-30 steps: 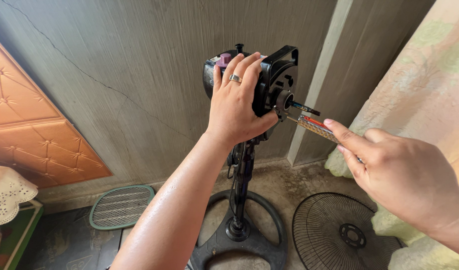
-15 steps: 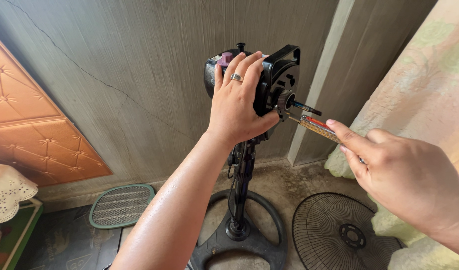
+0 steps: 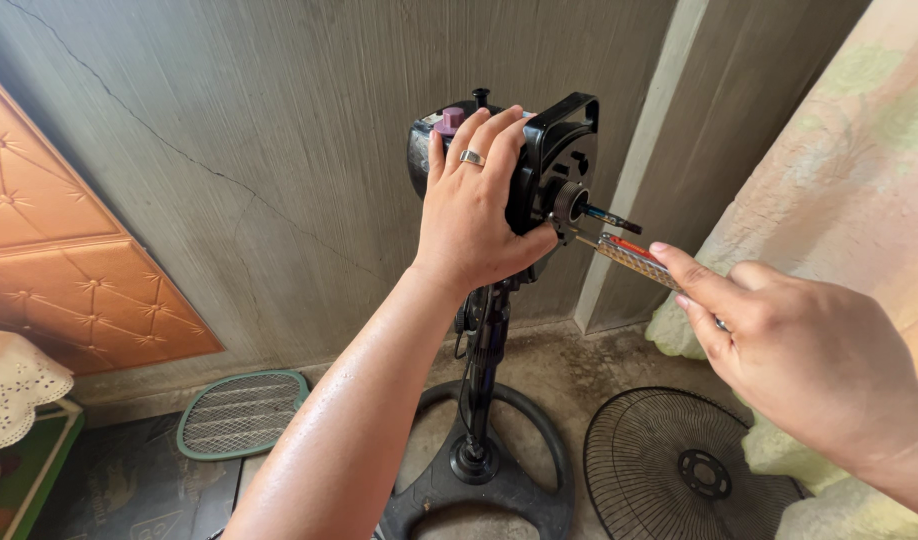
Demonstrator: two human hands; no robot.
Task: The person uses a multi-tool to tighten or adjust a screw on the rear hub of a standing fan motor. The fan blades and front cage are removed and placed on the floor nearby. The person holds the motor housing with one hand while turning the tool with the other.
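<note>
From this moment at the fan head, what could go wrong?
1. The screwdriver in the right hand meets the motor housing at a shallow angle, so its tip may slip toward the left hand gripping it.
2. The stand is steadied by that hand alone; pushing might tip it toward the grille on the floor.

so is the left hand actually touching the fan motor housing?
Touching. The head view shows the left hand wrapped over the black fan motor housing, fingers on top and thumb against its front, with no gap visible.
</note>
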